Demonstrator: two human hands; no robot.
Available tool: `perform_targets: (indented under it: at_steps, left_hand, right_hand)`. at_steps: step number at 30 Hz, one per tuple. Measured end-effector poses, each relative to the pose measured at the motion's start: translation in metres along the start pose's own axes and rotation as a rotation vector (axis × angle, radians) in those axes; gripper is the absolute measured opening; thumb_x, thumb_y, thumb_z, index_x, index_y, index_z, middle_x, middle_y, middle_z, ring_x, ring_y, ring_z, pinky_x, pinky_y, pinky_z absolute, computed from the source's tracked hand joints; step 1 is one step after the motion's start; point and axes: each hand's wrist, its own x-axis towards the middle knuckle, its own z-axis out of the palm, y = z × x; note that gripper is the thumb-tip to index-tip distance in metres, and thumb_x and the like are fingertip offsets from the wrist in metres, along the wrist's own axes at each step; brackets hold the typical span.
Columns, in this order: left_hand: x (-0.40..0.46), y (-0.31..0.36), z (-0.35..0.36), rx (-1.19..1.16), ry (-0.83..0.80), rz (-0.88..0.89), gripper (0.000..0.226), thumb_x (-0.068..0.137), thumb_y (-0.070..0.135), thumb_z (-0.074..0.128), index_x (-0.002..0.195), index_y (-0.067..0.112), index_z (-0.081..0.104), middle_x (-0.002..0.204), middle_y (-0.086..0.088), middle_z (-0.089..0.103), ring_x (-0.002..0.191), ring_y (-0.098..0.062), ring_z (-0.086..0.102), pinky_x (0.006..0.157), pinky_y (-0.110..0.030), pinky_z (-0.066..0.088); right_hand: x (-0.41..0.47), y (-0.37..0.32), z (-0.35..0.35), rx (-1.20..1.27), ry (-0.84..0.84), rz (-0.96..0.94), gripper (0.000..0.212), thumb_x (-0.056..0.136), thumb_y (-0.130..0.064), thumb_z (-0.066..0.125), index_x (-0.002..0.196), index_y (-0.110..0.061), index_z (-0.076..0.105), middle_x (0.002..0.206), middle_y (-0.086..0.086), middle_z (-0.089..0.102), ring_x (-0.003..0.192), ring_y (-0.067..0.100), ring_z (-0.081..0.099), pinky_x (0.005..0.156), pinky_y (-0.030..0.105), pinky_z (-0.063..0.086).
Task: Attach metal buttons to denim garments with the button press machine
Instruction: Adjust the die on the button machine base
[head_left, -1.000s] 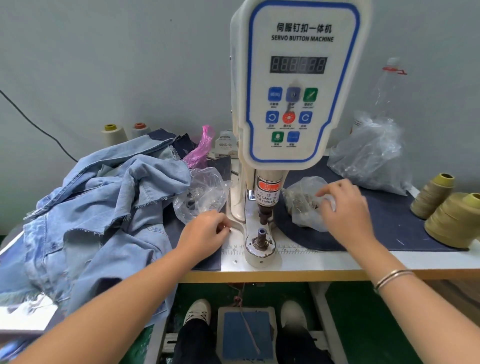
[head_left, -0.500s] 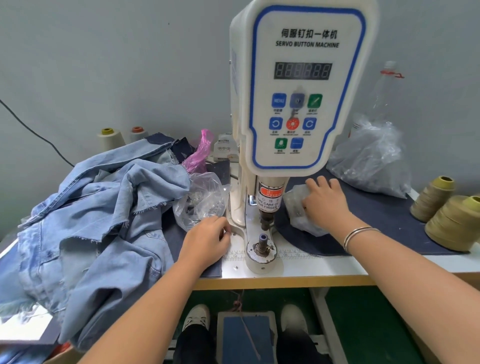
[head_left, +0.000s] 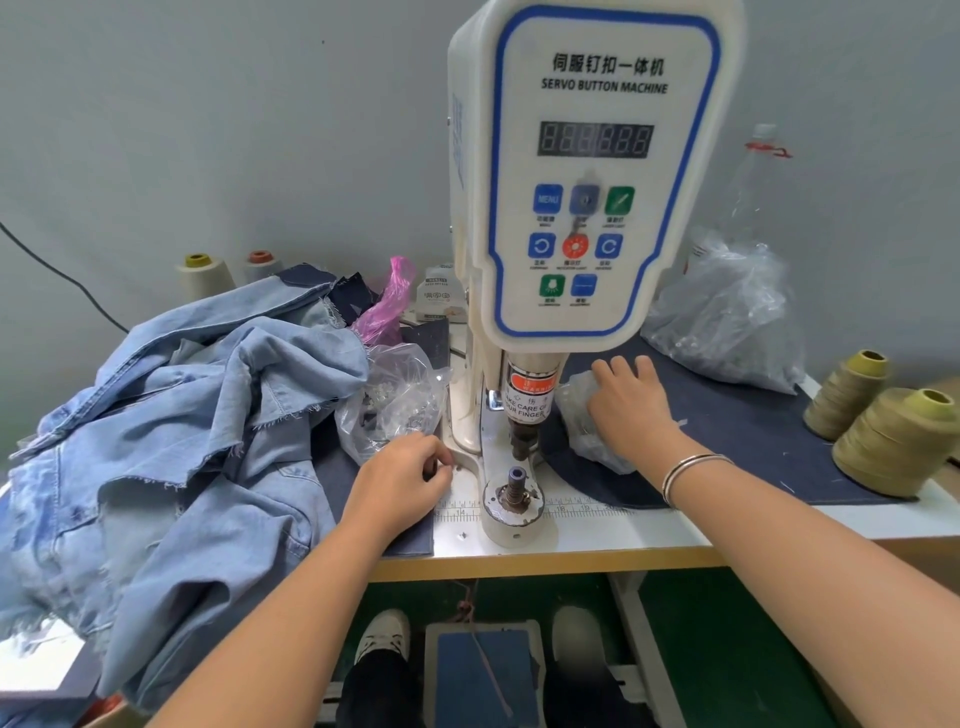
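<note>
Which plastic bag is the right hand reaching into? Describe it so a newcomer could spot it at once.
Start at the white servo button machine. Just right of its press column, on the dark blue cloth, lies a small crumpled clear bag under the right hand. Unlike the larger bag by the wall, it sits beside the column.

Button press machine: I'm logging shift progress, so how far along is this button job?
No finished button shows. The lower die stands bare, denim garments heaped aside. In hand: right hand on a small plastic bag; left hand curled beside the press base. Loading, positioning and pressing remain.
</note>
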Motion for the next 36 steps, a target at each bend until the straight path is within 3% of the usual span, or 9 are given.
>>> perform_targets:
  at_steps: [8, 14, 23, 28, 36]
  left_hand:
    - [0.0, 0.001, 0.001, 0.018, 0.015, 0.011, 0.001, 0.087, 0.031, 0.058, 0.087, 0.031, 0.059, 0.072, 0.013, 0.048, 0.074, -0.006, 0.046, 0.061, -0.023, 0.034]
    - [0.001, 0.003, -0.001, 0.038, 0.001, -0.008, 0.01, 0.087, 0.044, 0.062, 0.084, 0.034, 0.062, 0.071, 0.011, 0.047, 0.073, -0.005, 0.046, 0.058, -0.021, 0.033]
    - [0.003, 0.001, 0.001, 0.013, 0.009, -0.045, 0.006, 0.089, 0.036, 0.06, 0.085, 0.033, 0.062, 0.073, 0.014, 0.05, 0.071, -0.001, 0.046, 0.057, -0.017, 0.03]
    - [0.003, 0.001, 0.001, 0.01, 0.012, -0.054, 0.006, 0.086, 0.032, 0.06, 0.081, 0.032, 0.06, 0.072, 0.013, 0.051, 0.072, -0.002, 0.047, 0.057, -0.017, 0.03]
    - [0.002, 0.001, 0.0, -0.008, -0.011, -0.06, 0.008, 0.086, 0.028, 0.06, 0.081, 0.035, 0.059, 0.073, 0.014, 0.051, 0.074, -0.002, 0.048, 0.059, -0.02, 0.032]
  right_hand:
    - [-0.005, 0.0, 0.006, 0.019, 0.008, 0.018, 0.015, 0.086, -0.026, 0.058, 0.098, -0.026, 0.068, 0.125, 0.0, 0.042, 0.116, 0.022, 0.04, 0.109, 0.063, 0.004]
    - [-0.004, -0.002, 0.003, 0.032, -0.013, 0.013, 0.022, 0.088, -0.027, 0.056, 0.108, -0.025, 0.066, 0.128, 0.001, 0.042, 0.118, 0.022, 0.039, 0.111, 0.062, 0.002]
    - [-0.017, 0.009, 0.003, 0.27, 0.014, 0.089, 0.019, 0.092, -0.029, 0.051, 0.093, -0.027, 0.07, 0.127, 0.0, 0.039, 0.115, 0.023, 0.036, 0.111, 0.066, 0.0]
    - [-0.02, 0.016, 0.003, 0.223, 0.023, 0.113, 0.015, 0.09, -0.026, 0.057, 0.095, -0.023, 0.07, 0.134, 0.002, 0.033, 0.13, 0.026, 0.02, 0.109, 0.069, -0.003]
    - [-0.024, 0.02, -0.001, 0.205, 0.039, 0.08, 0.015, 0.091, -0.028, 0.056, 0.093, -0.023, 0.07, 0.133, 0.002, 0.034, 0.134, 0.025, 0.017, 0.109, 0.07, -0.004]
